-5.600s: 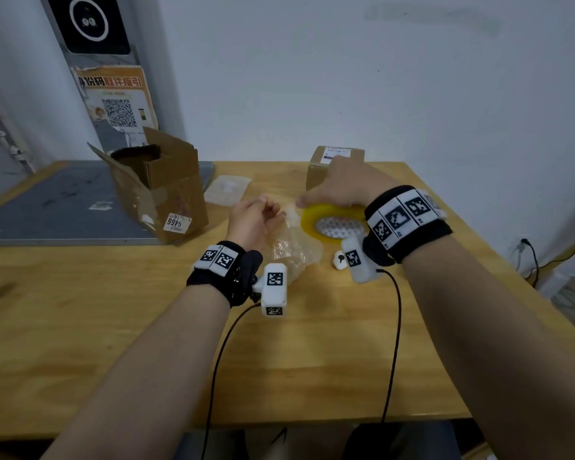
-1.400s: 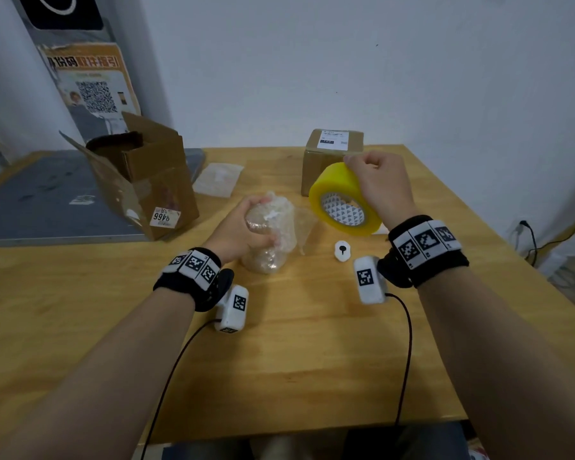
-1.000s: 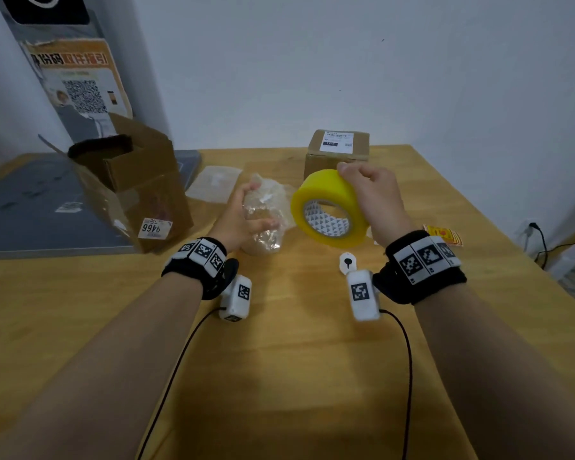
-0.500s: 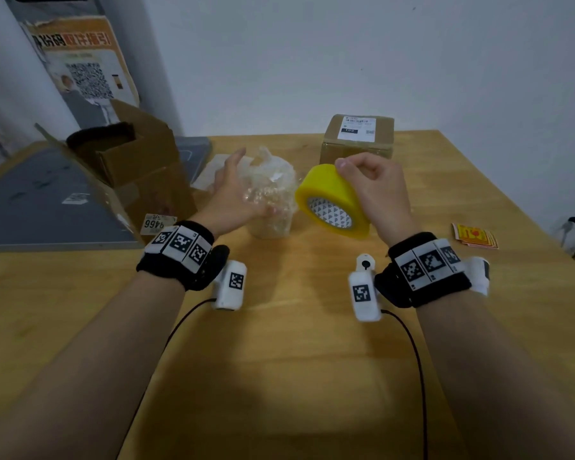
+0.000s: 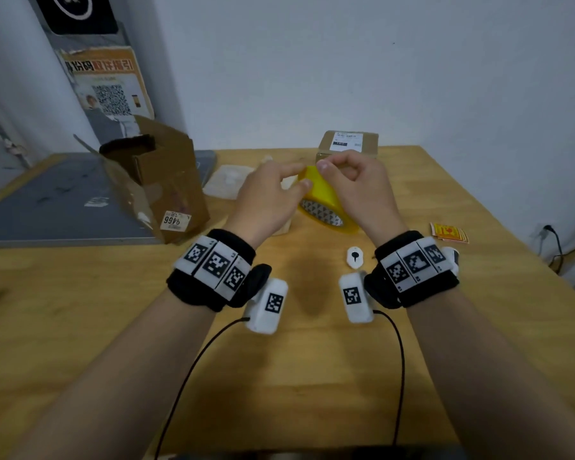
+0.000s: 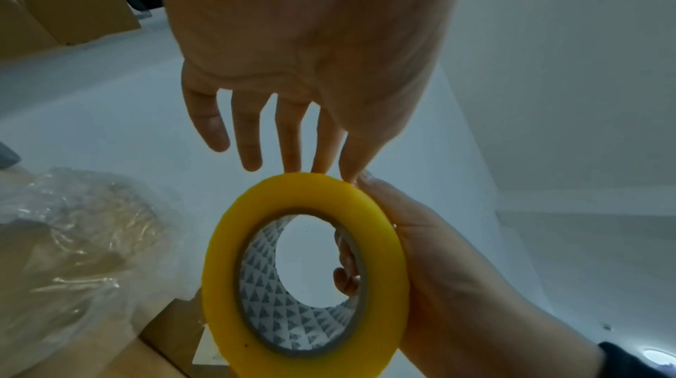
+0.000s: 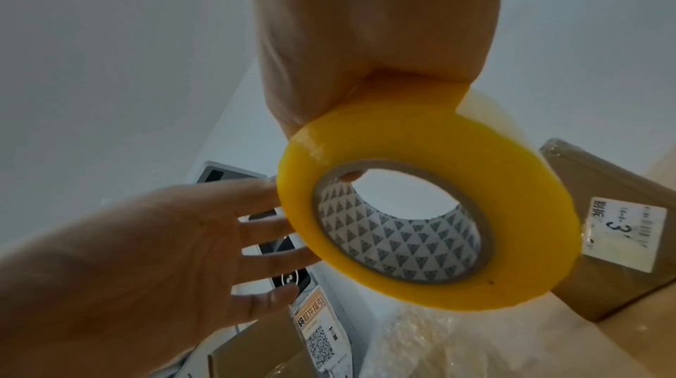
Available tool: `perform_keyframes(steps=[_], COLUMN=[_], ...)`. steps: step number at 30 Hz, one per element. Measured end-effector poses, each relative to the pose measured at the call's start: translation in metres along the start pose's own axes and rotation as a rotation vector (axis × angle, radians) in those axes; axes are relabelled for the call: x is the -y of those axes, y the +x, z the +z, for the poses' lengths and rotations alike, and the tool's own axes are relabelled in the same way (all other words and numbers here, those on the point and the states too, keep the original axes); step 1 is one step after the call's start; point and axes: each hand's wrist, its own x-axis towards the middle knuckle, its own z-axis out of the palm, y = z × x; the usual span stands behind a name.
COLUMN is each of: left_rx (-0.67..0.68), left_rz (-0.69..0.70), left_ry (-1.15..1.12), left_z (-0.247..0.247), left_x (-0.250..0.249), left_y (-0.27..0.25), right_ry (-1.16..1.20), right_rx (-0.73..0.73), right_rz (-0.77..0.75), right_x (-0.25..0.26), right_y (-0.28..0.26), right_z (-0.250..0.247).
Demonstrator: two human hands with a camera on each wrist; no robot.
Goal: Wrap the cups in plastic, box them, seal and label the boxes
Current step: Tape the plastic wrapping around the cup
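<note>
Gripping the yellow tape roll [image 5: 322, 197] above the wooden table [image 5: 80, 310], the right hand [image 5: 359, 190] is seen with its thumb on the outer band and at least one finger curled through the core, which is printed with grey triangles. The left hand [image 5: 266, 197] is held with straight, spread fingers; its thumb and index fingertip are laid on the top edge of the roll, just beside the right thumb. The wrapped cup [image 6: 73, 242], covered in crumpled clear plastic, is left on the table below the left hand, mostly hidden in the head view. A sealed cardboard box [image 5: 347, 144] with a white shipping label is placed behind the hands near the wall; on the label only "3" and small characters can be read in the right wrist view. An open cardboard box [image 5: 153, 184] is standing to the left, with a sticker marked "9466" upside down. On the wall a poster with a QR code [image 5: 110, 99] is fixed. A red and yellow card [image 5: 450, 232] is lying at the right; its writing is too small to read
</note>
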Motion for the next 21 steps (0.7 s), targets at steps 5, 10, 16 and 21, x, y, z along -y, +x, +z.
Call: perform_keyframes(steps=[5,10,16,21], left_rx=[-0.091,-0.019,-0.097,-0.023], left_rz=[0.01,-0.104,-0.092,-0.249], left_ry=[-0.136,-0.228,-0.292,-0.368], left_z=[-0.002,-0.006,0.001,0.024], left_x=[-0.004,-0.004,0.007,0.025], left_y=[-0.009,-0.009,-0.02,-0.019], right_ry=[-0.046,0.022,-0.017,-0.051], right_rx=[0.001,-0.017,0.002,0.076], right_rz=[-0.011,-0.009,-0.014,0.015], right_x=[0.01,0.016,0.005,-0.025], right_y=[-0.005,-0.008,-0.02,-0.034], right_z=[0.0,-0.001,-0.003,0.002])
